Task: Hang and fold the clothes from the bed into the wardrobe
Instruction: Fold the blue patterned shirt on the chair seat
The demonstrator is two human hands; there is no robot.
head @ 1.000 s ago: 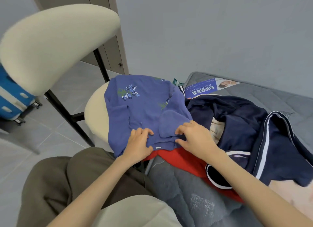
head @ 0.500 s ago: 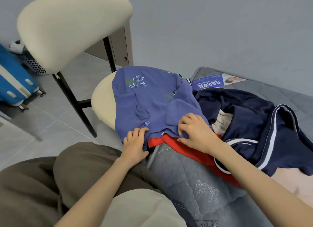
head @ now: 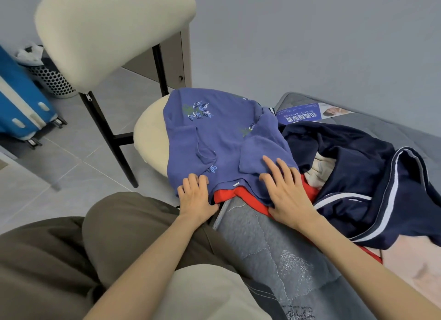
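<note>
Both hands, left (head: pixel 196 198) and right (head: pixel 286 190), flat, open on blue shirt (head: pixel 214 138); chair (head: pixel 148 138) at 11, grey mattress (head: pixel 274 243) at 5.

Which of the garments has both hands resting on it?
The blue leaf-print top, draped over the chair seat. The left hand and right hand press its near hem; the red garment lies beneath, the navy jacket lies untouched.

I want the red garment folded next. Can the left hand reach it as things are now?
Probably yes. The left hand rests beside the red garment's exposed edge, nothing lying between, though the blue shirt covers most of it.
</note>
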